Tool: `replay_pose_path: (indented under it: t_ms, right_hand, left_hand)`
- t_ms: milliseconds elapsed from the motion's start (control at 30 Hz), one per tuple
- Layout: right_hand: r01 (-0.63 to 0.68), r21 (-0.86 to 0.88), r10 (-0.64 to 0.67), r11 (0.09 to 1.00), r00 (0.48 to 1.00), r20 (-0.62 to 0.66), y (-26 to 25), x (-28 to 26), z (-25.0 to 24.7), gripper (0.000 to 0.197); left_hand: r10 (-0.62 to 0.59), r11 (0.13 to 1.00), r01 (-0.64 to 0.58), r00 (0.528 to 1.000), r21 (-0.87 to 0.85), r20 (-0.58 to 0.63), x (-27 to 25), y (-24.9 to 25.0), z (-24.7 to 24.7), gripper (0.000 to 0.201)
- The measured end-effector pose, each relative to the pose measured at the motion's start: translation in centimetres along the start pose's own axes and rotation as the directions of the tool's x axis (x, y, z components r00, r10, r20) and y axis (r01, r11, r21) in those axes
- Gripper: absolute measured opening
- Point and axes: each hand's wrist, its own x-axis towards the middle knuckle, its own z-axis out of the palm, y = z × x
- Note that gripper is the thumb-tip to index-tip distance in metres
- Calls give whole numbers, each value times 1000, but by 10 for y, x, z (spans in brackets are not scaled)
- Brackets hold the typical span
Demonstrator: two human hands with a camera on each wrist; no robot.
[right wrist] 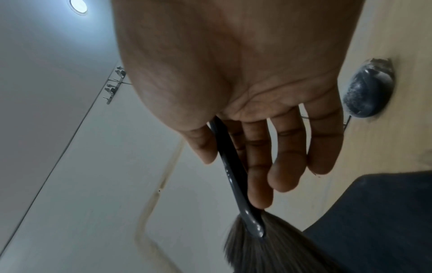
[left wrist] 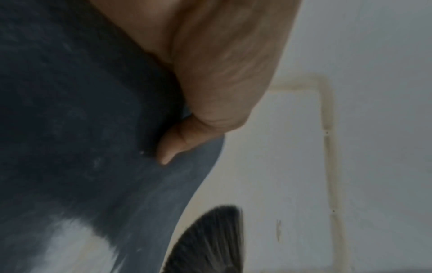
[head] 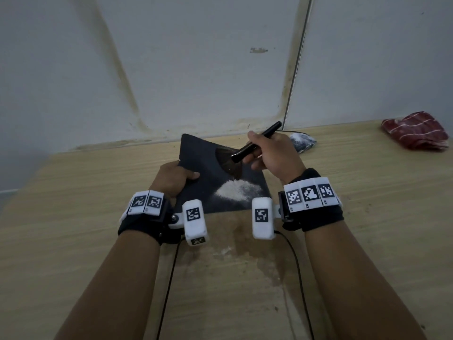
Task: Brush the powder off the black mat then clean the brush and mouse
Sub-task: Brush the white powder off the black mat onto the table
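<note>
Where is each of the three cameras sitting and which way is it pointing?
Head: on the head, looking down at the wooden table; both forearms, left hand, right hand.
Left wrist: under the left hand, along the thumb gripping the black mat; white powder pile.
Right wrist: under the right hand, along fingers pinching the black fan brush; dusty black mouse.
All views share mat and brush.

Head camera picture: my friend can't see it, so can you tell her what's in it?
Two hands work over a black mat on a wooden table: the left hand holds the mat's left edge, tilting it up, while the right hand holds a black brush above a pile of white powder. A dusty mouse and a red cloth lie further right.
</note>
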Motion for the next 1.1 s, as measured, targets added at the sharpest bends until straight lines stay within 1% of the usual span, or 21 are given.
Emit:
replay_pose_path:
  t_ms: [67,133,300,433,533,600,633,700,767,833,867,900,967,1000,1033,1100]
  right_hand:
    - [23,4,-23,1000,1000,12,-3,-4,-5,36]
    - [61,22,-61,998,998,27,-6,-7,-10,28]
    - [150,-9,-150,989,989,20,-12,-17,-15,16]
    - [171,-75,-172,982,985,-3,-8,-21,-13,11]
    - [175,-191,-180,966,984,-8,-3,-24,-15,10]
    - [182,-267,-177,946,983,44,-1,-27,-17,12]
    - [176,-297,-158,939,984,85,-1,-29,-18,15]
    - [148,-322,-102,935,983,155,0,-32,-19,14]
    - [124,-258,-86,958,985,152,1,-33,-20,14]
    - [114,-116,-105,987,992,76,0,-32,-24,13]
    - [128,-75,-127,989,992,24,-1,-32,-27,13]
    - [151,-72,-153,986,988,-28,-2,-32,-30,13]
    - [194,-138,-208,971,973,-102,-3,-32,-36,14]
    - [208,-188,-231,960,967,-104,-3,-32,-38,15]
    - [212,-245,-237,946,968,-77,-3,-32,-37,16]
    - [184,-355,-183,917,982,35,-3,-33,-31,16]
  left_hand:
    - [21,991,-17,999,-133,26,-4,-11,-2,14]
    - [37,974,-28,999,-226,37,-7,-16,-3,16]
    - [70,940,-49,996,-337,49,-17,-12,-5,16]
    - [91,926,-57,993,-372,72,-23,-11,-5,23]
    - [95,917,-50,991,-396,94,-25,-13,-6,27]
    - [96,915,-49,990,-400,99,-25,-12,-6,26]
    - [95,917,-48,991,-396,99,-25,-12,-5,24]
    - [93,925,-50,991,-378,97,-25,-9,-3,21]
    - [92,929,-49,991,-367,101,-26,-8,-1,19]
    - [88,927,-42,990,-372,108,-26,-9,0,18]
    - [85,925,-37,990,-377,112,-27,-9,1,19]
    - [83,923,-33,990,-384,114,-27,-9,2,19]
    - [81,917,-28,990,-399,116,-27,-8,4,21]
    - [82,914,-29,990,-406,115,-27,-8,5,20]
    - [83,911,-29,990,-412,114,-27,-7,4,20]
    - [86,906,-31,990,-422,112,-27,-6,2,19]
